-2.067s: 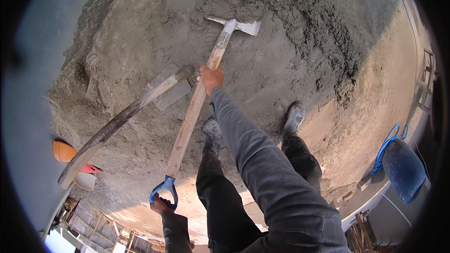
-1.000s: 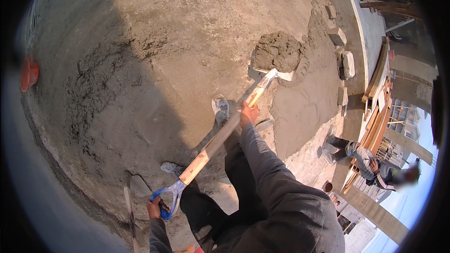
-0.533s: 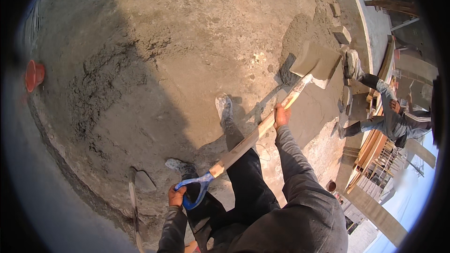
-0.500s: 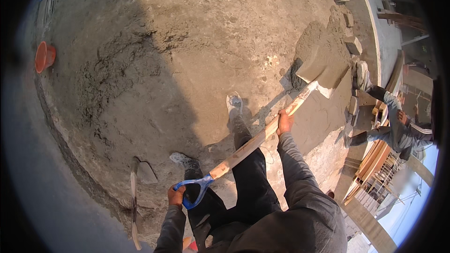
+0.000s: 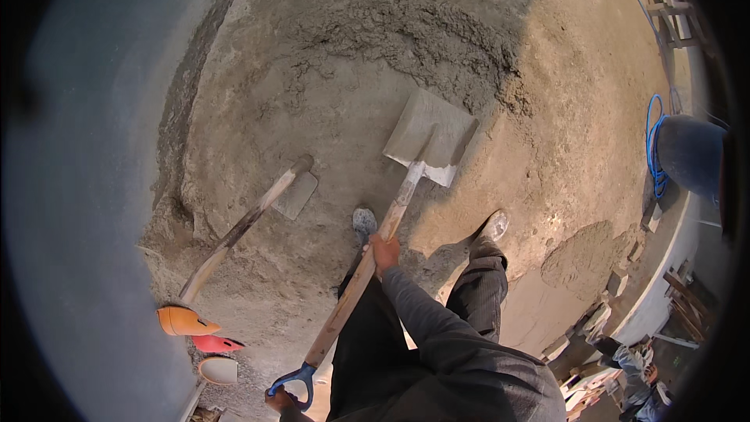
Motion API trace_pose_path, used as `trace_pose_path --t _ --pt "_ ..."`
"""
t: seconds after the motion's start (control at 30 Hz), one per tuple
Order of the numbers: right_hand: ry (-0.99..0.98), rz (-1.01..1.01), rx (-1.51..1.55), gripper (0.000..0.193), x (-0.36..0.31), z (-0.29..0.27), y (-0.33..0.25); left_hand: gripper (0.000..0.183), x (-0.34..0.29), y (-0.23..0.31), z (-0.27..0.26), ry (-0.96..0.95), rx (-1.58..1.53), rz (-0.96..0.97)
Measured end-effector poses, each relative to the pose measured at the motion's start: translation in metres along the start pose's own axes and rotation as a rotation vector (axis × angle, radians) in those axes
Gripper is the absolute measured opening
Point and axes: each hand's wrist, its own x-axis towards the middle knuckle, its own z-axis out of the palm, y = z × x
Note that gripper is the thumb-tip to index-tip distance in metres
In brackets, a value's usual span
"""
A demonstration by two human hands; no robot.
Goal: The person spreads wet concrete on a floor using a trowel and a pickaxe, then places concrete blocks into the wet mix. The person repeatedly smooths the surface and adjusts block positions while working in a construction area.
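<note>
A square-bladed shovel [image 5: 428, 131] with a wooden shaft and a blue D-shaped grip slants across the view. My left hand [image 5: 281, 400] is closed round the blue grip at the lower edge. Midway along the shaft, my right hand [image 5: 383, 254] is wrapped round the wood. The blade is coated in grey and sits just short of a rough ridge of wet grey mortar [image 5: 391, 27]; whether it touches the ground I cannot tell. To the left of the blade lies a hoe [image 5: 242, 234] with a wooden handle.
Orange [image 5: 185, 320] and red containers [image 5: 215, 344] lie by the wall at lower left. A smoother mortar patch [image 5: 586, 258] spreads to the right, near loose blocks [image 5: 617, 283]. Far right are a dark blue drum [image 5: 691, 156] and a blue hose [image 5: 655, 141]. Another person [image 5: 637, 375] is at lower right.
My view has turned left. The shovel, held in both hands, has swung from the mortar patch at the right to the rough mortar ahead of me.
</note>
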Motion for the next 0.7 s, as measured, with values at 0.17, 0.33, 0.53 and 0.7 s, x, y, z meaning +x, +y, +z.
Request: trace_pose_path --t 0.17,0.33,0.53,0.7 --pt "-0.117 0.136 -0.217 0.031 0.019 0.063 0.087 0.011 -0.076 0.055 0.004 0.287 -0.166 -0.447" --pt "-0.116 0.02 -0.268 0.029 0.131 0.132 -0.014 0.01 -0.086 0.136 0.104 0.131 -0.354 -0.509" --pt "-0.125 -0.182 -0.351 0.03 0.294 0.224 -0.17 0.009 -0.04 0.249 0.344 -0.02 -0.583 -0.323" --pt "-0.261 -0.266 -0.21 0.034 0.315 0.221 -0.15 0.013 0.023 0.184 0.426 0.133 -0.503 -0.142"
